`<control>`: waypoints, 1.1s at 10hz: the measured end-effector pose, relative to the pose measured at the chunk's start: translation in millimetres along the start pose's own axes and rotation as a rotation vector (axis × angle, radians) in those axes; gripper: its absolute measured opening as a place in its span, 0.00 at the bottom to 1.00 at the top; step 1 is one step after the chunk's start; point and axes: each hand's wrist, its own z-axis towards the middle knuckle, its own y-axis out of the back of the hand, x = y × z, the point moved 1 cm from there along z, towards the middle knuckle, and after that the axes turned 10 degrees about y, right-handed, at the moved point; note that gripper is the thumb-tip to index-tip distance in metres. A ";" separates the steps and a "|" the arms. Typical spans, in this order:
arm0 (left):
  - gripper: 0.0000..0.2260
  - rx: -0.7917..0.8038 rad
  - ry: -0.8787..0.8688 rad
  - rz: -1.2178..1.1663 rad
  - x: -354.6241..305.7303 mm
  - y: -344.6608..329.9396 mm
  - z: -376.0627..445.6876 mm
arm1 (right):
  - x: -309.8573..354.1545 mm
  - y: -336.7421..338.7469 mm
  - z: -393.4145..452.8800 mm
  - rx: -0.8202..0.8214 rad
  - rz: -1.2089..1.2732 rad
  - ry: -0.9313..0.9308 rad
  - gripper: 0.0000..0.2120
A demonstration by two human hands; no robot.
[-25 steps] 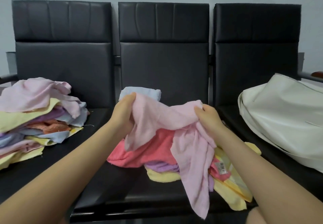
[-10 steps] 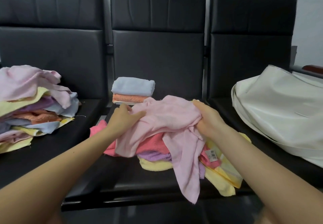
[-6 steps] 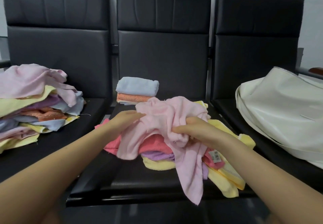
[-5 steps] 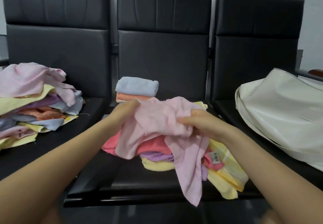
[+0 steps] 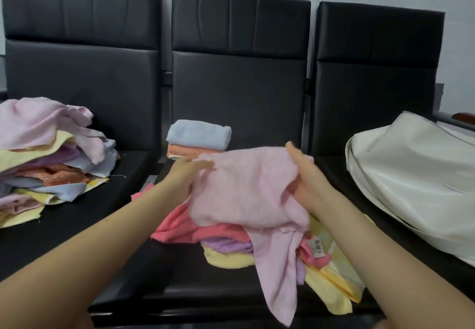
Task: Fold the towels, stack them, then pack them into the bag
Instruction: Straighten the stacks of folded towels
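I hold a pale pink towel [image 5: 246,190] above the middle seat. My left hand [image 5: 186,174] grips its left edge and my right hand [image 5: 305,177] grips its right side; one corner hangs down toward the seat's front edge. Under it lies a loose heap of coral, purple and yellow towels [image 5: 223,241]. At the back of the same seat stands a small stack of folded towels [image 5: 198,140], light blue on orange. A cream bag [image 5: 416,182] lies on the right seat.
A big pile of unfolded towels [image 5: 48,159] in pink, yellow, purple, orange and blue fills the left seat. Three black padded chairs [image 5: 239,82] stand in a row against a pale wall. A tagged pink-and-yellow towel [image 5: 318,247] lies by my right forearm.
The pink towel went from bunched to spread wider between my hands and sits a little higher. My right hand shifted from the towel's middle back to its right side.
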 end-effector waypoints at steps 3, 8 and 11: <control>0.06 0.223 0.362 -0.092 -2.0 6.1 -25.1 | -11.8 4.0 -4.7 -0.020 -0.346 0.007 0.15; 0.05 0.234 -0.237 -0.141 -48.0 14.7 -102.4 | 63.4 41.9 -71.4 -0.117 0.219 0.171 0.14; 0.07 0.029 -0.253 0.486 3.1 30.0 -107.5 | 50.9 84.0 -88.8 -0.025 -0.049 0.087 0.14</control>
